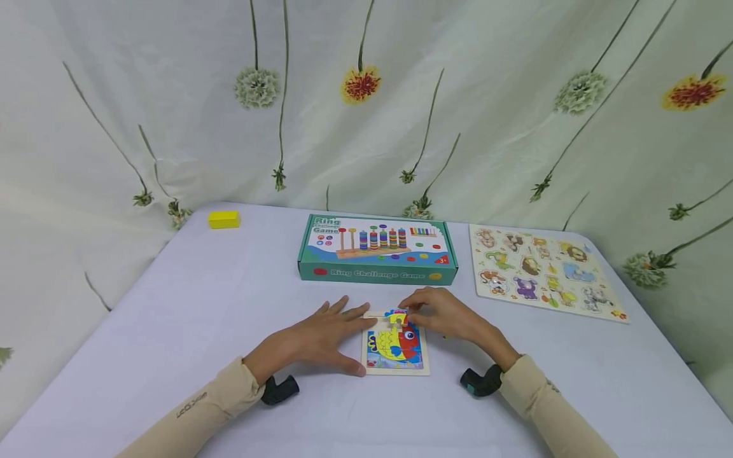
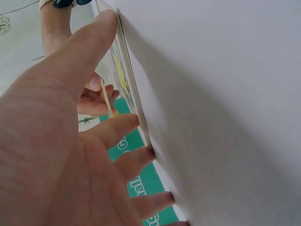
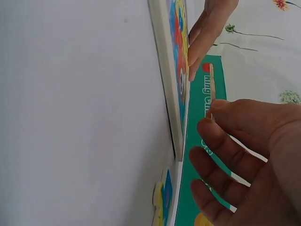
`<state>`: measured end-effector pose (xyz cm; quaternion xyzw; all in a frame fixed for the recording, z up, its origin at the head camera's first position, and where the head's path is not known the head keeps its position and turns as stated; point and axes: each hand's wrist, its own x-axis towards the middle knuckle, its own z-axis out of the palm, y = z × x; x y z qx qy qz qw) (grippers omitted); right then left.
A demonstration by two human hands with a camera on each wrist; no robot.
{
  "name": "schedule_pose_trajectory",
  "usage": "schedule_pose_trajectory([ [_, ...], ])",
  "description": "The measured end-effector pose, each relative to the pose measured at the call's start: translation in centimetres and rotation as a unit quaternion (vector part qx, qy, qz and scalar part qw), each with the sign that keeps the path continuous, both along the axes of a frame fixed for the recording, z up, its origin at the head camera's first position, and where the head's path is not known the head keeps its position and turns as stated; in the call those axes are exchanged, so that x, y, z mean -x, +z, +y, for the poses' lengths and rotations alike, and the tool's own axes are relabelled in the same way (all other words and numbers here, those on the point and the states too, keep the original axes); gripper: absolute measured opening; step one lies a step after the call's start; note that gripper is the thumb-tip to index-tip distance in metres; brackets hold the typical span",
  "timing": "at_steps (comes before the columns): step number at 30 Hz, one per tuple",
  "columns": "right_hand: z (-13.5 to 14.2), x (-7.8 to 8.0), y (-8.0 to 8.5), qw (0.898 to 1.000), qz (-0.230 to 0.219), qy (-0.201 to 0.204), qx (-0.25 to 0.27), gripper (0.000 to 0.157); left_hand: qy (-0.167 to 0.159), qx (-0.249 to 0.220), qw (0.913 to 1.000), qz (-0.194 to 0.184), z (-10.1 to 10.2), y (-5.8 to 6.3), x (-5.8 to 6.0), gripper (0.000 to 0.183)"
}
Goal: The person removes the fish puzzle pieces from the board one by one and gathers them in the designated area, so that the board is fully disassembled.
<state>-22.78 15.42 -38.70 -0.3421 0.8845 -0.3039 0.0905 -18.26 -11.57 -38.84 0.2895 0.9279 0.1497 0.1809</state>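
Note:
A small square fish puzzle [image 1: 395, 346] in a pale wooden tray [image 1: 425, 369] lies on the table between both hands. My left hand [image 1: 323, 337] is spread flat beside it, its thumb and index finger touching the tray's left side. Between thumb and forefinger, my right hand [image 1: 443, 313] pinches a yellow and blue puzzle piece [image 1: 397, 317] above the upper part of the tray. The right wrist view shows that piece [image 3: 212, 84] edge-on, lifted clear of the board. Another puzzle piece [image 3: 164, 197] lies on the table beside the tray, mostly covered by the right hand in the head view.
Behind the tray lies a green Ring Challenge Game box [image 1: 378, 249]. An animal puzzle board [image 1: 544, 272] lies at the right, and a yellow block [image 1: 224, 219] sits at the far left. A patterned cloth [image 1: 492, 127] hangs behind the table.

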Motion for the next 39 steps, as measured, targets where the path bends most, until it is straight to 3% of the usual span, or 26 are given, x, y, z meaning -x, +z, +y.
schedule_pose_trajectory([
  [9, 3.0, -0.5, 0.3, 0.999, 0.002, -0.023, 0.024, 0.024, 0.002, -0.01, 0.9999, 0.0, -0.1, 0.1, -0.1, 0.09],
  [21, 6.9, -1.6, 0.3, 0.996, 0.004, -0.09, 0.011, 0.024, 0.006, -0.016, 0.9998, 0.003, -0.2, -0.1, 0.0, 0.096],
  [39, 11.6, -2.2, -0.1, 0.99, -0.013, -0.138, -0.01, 0.024, 0.015, -0.011, 0.9998, 0.003, -0.1, 0.0, -0.1, 0.1],
])
